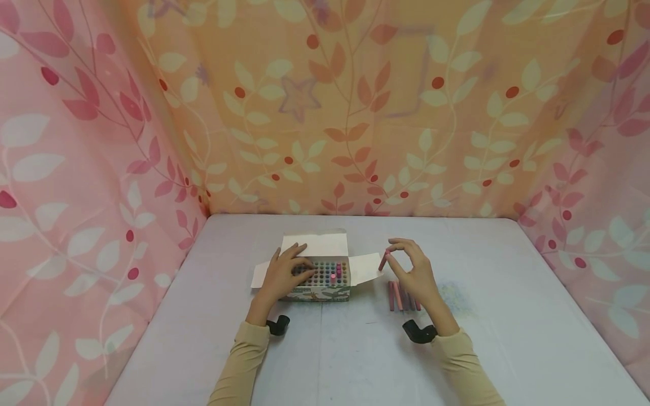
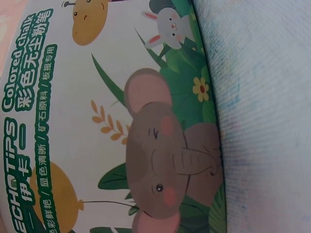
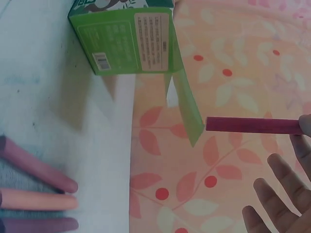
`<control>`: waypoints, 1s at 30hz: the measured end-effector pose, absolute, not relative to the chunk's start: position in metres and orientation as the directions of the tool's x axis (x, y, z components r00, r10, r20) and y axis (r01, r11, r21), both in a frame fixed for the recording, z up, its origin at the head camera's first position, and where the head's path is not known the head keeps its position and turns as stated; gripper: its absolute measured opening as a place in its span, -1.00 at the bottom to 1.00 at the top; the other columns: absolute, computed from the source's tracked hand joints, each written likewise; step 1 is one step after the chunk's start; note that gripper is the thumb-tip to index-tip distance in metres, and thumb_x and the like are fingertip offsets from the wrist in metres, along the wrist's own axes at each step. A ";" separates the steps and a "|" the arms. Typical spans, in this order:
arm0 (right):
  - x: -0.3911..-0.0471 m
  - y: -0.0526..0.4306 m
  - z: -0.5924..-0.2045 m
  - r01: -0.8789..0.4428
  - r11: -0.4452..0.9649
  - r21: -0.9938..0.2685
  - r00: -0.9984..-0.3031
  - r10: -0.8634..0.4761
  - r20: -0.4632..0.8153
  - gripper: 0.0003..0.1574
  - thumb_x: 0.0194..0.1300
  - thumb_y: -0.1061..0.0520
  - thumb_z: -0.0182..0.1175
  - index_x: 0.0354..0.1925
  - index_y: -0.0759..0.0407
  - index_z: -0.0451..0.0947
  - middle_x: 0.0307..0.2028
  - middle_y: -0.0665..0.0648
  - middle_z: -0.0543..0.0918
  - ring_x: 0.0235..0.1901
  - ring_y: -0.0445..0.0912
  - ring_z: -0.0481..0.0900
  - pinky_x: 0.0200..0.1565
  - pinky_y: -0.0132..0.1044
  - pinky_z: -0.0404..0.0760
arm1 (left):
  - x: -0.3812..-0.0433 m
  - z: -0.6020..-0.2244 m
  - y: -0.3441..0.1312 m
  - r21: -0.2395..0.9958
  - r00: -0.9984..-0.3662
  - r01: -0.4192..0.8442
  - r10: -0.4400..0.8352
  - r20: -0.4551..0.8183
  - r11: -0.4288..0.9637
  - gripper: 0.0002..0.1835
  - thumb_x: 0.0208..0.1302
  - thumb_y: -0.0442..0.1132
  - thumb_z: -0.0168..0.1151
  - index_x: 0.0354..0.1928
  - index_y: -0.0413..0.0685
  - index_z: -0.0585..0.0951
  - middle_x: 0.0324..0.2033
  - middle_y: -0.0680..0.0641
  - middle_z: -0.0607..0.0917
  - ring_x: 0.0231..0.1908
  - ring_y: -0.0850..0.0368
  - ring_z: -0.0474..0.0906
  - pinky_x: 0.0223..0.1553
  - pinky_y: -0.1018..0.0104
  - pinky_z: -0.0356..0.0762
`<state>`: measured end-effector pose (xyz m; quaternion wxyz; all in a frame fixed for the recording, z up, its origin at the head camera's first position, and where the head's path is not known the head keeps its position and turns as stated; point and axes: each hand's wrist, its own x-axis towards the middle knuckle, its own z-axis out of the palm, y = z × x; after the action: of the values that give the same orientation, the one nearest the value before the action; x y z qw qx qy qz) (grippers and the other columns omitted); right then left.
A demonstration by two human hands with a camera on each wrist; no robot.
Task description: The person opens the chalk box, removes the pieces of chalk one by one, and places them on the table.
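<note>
A chalk box [image 1: 321, 292] stands on the table with its flaps folded out; the left wrist view shows its printed side, lettered "Colored chalk" with an elephant [image 2: 160, 155]. Inside is a grid of round chalk ends, and a few pink ones [image 1: 333, 278] stick up above the others. My left hand [image 1: 281, 274] rests at the box's left side, its fingers over the grid. Just past the right flap [image 1: 364, 268], my right hand [image 1: 415, 272] pinches a dark pink chalk stick [image 3: 252, 125] near one end between thumb and finger. The other fingers of that hand are spread.
Several chalk sticks [image 1: 398, 296] in pinks and purples lie side by side on the table [image 1: 355, 361], below my right hand. A faint bluish chalk smudge [image 1: 457, 299] marks the tabletop to their right. Patterned curtains [image 1: 350, 113] hang behind and on both sides.
</note>
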<state>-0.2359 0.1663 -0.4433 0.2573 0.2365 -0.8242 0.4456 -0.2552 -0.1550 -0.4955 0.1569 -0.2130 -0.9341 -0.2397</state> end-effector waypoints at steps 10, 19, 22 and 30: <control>-0.235 0.190 -0.442 -0.586 0.547 -0.598 -0.773 -0.155 0.615 -0.78 0.06 0.21 0.23 -0.24 0.13 0.50 -0.10 0.08 0.53 -0.04 -0.09 0.44 0.03 -0.23 0.41 | -0.255 -0.495 -0.155 0.385 -0.857 0.477 0.321 0.402 0.790 -0.86 -0.01 0.09 0.24 -0.38 0.34 0.61 0.19 0.04 0.34 0.25 0.05 0.11 0.31 -0.08 -0.23; -0.236 0.216 -0.444 -0.513 0.634 -0.578 -0.815 -0.150 0.559 -0.82 0.09 0.15 0.21 -0.27 0.13 0.49 -0.18 0.08 0.55 -0.09 -0.05 0.46 -0.08 -0.04 0.45 | -0.254 -0.495 -0.155 0.389 -0.855 0.479 0.317 0.411 0.787 -0.86 -0.02 0.07 0.25 -0.39 0.32 0.62 0.18 0.03 0.35 0.25 0.05 0.12 0.31 -0.06 -0.22; -0.236 0.223 -0.445 -0.469 0.665 -0.581 -0.845 -0.147 0.514 -0.81 0.10 0.10 0.21 -0.27 0.10 0.50 -0.18 0.06 0.55 -0.08 -0.03 0.45 -0.06 -0.02 0.45 | -0.254 -0.496 -0.155 0.383 -0.855 0.477 0.318 0.409 0.791 -0.86 -0.02 0.07 0.25 -0.38 0.32 0.62 0.18 0.02 0.35 0.25 0.03 0.12 0.31 -0.06 -0.23; -0.235 0.239 -0.447 -0.344 0.763 -0.547 -0.914 -0.139 0.381 -0.76 0.12 -0.03 0.17 -0.29 0.08 0.51 -0.18 0.10 0.55 -0.05 0.06 0.44 -0.04 0.08 0.40 | -0.254 -0.494 -0.154 0.390 -0.860 0.473 0.317 0.400 0.790 -0.87 -0.01 0.06 0.25 -0.38 0.32 0.62 0.19 0.02 0.34 0.25 0.06 0.11 0.32 -0.04 -0.24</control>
<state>-0.2352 0.2390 -0.4474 0.1609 0.1305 -0.9250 0.3184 -0.2536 -0.1538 -0.4939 0.1588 -0.2116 -0.9327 -0.2452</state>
